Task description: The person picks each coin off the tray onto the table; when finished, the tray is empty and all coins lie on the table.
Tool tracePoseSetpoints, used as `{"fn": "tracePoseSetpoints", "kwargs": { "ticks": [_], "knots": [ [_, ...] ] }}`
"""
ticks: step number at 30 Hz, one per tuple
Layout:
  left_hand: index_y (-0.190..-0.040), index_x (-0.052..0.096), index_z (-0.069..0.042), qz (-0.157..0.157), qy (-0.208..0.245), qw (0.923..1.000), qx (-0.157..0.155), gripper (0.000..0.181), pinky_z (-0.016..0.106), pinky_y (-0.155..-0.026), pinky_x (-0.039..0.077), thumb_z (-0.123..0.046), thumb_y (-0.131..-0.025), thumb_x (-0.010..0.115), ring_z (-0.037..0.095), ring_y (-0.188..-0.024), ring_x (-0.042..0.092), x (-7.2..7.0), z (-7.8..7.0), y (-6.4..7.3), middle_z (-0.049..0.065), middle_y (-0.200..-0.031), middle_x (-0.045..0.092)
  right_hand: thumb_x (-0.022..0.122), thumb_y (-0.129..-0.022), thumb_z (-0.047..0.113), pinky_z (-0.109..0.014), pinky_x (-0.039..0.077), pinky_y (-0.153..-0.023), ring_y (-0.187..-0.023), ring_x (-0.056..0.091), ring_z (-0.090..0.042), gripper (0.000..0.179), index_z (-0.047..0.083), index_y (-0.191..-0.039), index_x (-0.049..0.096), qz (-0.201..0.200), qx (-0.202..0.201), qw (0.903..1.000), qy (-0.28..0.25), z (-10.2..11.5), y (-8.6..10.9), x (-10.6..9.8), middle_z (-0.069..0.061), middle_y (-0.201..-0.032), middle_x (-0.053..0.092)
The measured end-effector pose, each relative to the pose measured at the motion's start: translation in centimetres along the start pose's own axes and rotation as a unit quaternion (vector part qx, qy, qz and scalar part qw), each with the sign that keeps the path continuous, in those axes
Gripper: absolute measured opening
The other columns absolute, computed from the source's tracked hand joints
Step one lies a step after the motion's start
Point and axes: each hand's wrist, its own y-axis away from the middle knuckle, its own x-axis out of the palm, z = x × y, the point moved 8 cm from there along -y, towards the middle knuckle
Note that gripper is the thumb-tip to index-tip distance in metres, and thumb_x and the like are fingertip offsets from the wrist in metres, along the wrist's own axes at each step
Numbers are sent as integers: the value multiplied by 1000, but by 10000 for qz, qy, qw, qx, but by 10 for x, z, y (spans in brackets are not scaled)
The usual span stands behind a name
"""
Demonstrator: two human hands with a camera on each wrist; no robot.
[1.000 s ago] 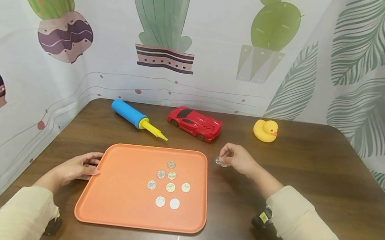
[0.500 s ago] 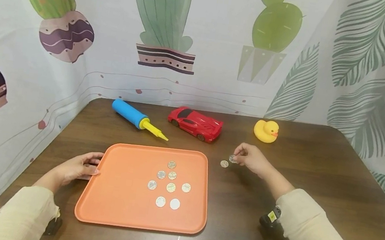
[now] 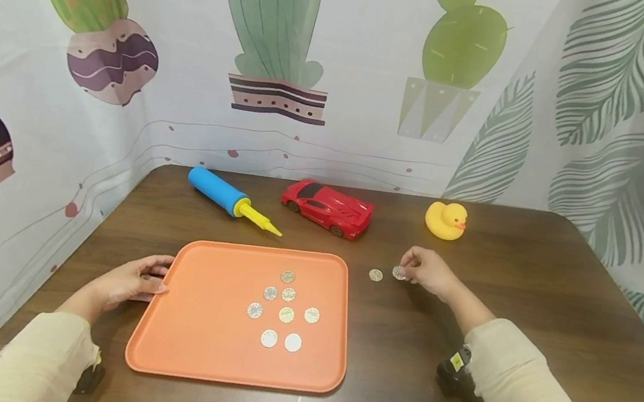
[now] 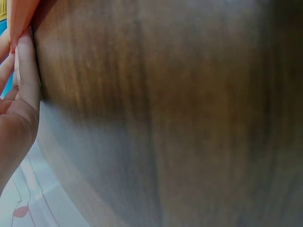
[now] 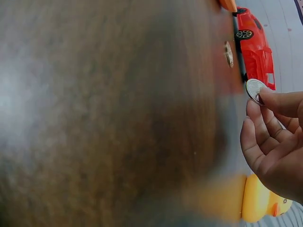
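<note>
My right hand [image 3: 429, 271] pinches a silver coin [image 3: 399, 273] between thumb and fingertips, just right of the tray; the right wrist view shows this coin [image 5: 254, 89] tilted in the grip. A second coin [image 3: 376, 275] lies flat on the table between that hand and the tray. At the left, my left hand [image 3: 130, 281] grips the side rim of the orange tray [image 3: 196, 320], thumb at the edge. Several gold and silver coins [image 3: 286, 315] lie spread over the tray's right half. In the left wrist view, fingers [image 4: 28, 71] hold the tray's edge.
Along the back of the brown table [image 3: 530, 289] lie a blue and yellow hand pump [image 3: 219, 191], a red toy car [image 3: 327, 208] and a yellow rubber duck [image 3: 445, 221]. A patterned cloth [image 3: 360, 97] hangs behind the table.
My right hand has moved right, away from the tray, with one coin pinched. It has left the other coin lying on the table. The left hand and tray stay put.
</note>
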Motion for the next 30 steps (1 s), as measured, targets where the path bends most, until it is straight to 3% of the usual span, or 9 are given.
{"fn": "tracePoseSetpoints", "kwargs": {
  "ticks": [9,17,22,30],
  "knots": [
    [-131,15,10,-62,31,10000,-50,69,36,-76,46,-6,-80,59,20,-92,51,-2,3,-1,26,-118,30,53,-79,-5,-29,44,-57,-63,49,-18,7,-8,-83,48,111,80,9998,160,-12,-4,1,-11,-71,52],
    [-131,15,10,-45,72,10000,-5,69,36,-75,46,-5,-80,59,19,-90,51,-2,3,-1,26,-117,31,54,-72,-6,-26,38,-50,-58,45,-17,7,-4,-77,50,-86,50,9965,831,-11,-5,-1,-7,-65,51],
    [-131,15,10,-40,79,10000,8,69,36,-75,46,-5,-80,58,19,-90,51,-2,3,-2,26,-117,31,58,-70,-4,-28,38,-53,-60,46,-18,9,-2,-74,51,-204,-6,9904,1364,-8,-6,-2,-7,-65,53],
    [-131,15,10,-57,48,10000,-26,69,36,-75,46,-6,-80,59,19,-90,52,-2,3,-2,27,-117,30,63,-68,0,-33,42,-61,-66,52,-22,11,-1,-74,54,-235,25,9834,1798,-5,-8,-1,-8,-69,57]
  ]
}}
